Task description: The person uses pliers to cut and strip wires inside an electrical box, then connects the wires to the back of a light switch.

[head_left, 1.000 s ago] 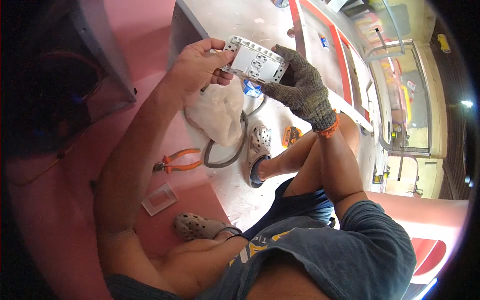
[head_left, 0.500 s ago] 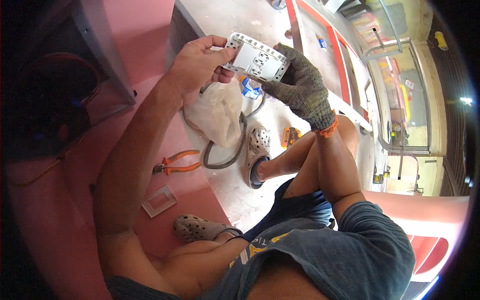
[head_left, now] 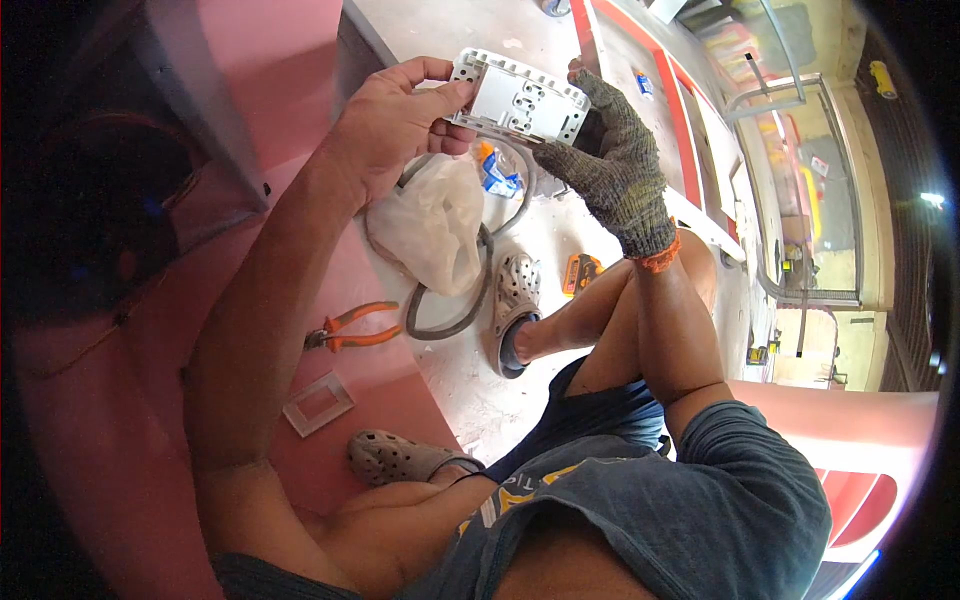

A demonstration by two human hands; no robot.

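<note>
My left hand (head_left: 405, 115), bare, pinches the left end of a white wall socket (head_left: 520, 98), its thumb on the face and fingers behind. The socket is a rectangular plastic piece with small holes and a notched rim, held up and tilted. Around its right end is my right hand (head_left: 620, 165), in a grey knitted glove with an orange cuff. The gloved thumb lies at the lower edge, the fingers at the upper right corner. A white rectangular frame (head_left: 345, 402) lies on the pink surface below, near pliers with orange handles (head_left: 362, 327).
Beneath the hands are a translucent plastic bag (head_left: 428, 225), a dark hose (head_left: 462, 326) and a blue-and-white packet (head_left: 498, 180). An orange-and-black tool (head_left: 580, 273) lies by my shoe. A red-and-white metal frame (head_left: 680, 110) stands behind on the right.
The socket has moved slightly up and right in both hands. My gloved fingers have spread a little at its right end. The pliers and white frame have stayed put.
</note>
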